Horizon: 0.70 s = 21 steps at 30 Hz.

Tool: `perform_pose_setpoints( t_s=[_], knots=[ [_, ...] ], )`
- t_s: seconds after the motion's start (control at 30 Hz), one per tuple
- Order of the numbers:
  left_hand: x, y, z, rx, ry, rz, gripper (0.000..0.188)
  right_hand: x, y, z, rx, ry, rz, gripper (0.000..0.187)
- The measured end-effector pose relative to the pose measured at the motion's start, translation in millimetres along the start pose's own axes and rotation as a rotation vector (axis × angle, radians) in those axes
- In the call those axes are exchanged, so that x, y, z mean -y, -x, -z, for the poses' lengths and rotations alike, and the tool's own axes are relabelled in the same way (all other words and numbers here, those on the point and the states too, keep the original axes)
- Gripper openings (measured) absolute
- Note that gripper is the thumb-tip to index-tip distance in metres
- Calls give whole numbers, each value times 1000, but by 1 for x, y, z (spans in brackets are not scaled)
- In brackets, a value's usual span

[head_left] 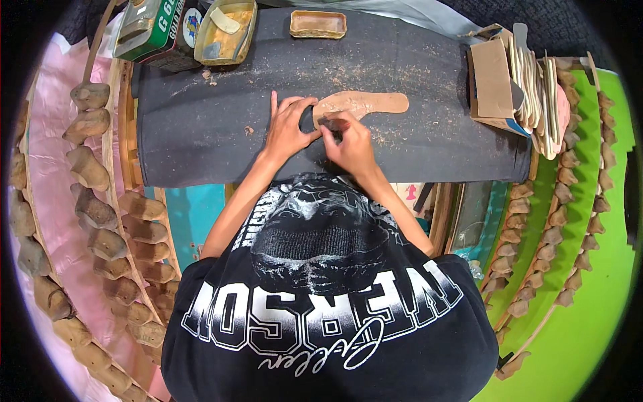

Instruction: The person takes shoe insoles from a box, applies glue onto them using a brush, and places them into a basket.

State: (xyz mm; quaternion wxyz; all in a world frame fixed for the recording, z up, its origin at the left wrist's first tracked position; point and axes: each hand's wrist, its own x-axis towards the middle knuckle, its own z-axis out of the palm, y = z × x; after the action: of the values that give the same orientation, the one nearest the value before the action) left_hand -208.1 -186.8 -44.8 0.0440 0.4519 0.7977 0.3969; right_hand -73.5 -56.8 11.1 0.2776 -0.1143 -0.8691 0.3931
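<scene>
A tan, insole-shaped piece (375, 102) lies flat on the dark cloth, its narrow end pointing right and its wide end between my hands. My left hand (288, 128) steadies the wide end, with index fingertip and thumb at its left edge and the little finger sticking out. Over the lower edge of that same end, my right hand (351, 144) is closed in a pinch around a small dark tool (335, 124). Most of this tool is covered by the fingers, so its exact kind cannot be made out.
The cloth-covered table (429, 147) carries scattered shavings. At the back stand a green tin (151, 37), a tub with scraps (226, 33) and a small brown tray (318, 24). A cardboard box (491, 80) holds insole-like pieces at right. Racks of shoe lasts (107, 244) flank both sides.
</scene>
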Motion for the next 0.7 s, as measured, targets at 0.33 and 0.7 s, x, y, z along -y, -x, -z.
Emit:
perform_pose_setpoints(
  t_s=[0.33, 0.7],
  knots=[
    [0, 1, 3, 21, 1, -8, 77, -60, -10, 61, -190, 300, -170, 22],
    [2, 1, -1, 10, -24, -17, 77, -12, -6, -5, -48, -11, -22, 21]
  ],
)
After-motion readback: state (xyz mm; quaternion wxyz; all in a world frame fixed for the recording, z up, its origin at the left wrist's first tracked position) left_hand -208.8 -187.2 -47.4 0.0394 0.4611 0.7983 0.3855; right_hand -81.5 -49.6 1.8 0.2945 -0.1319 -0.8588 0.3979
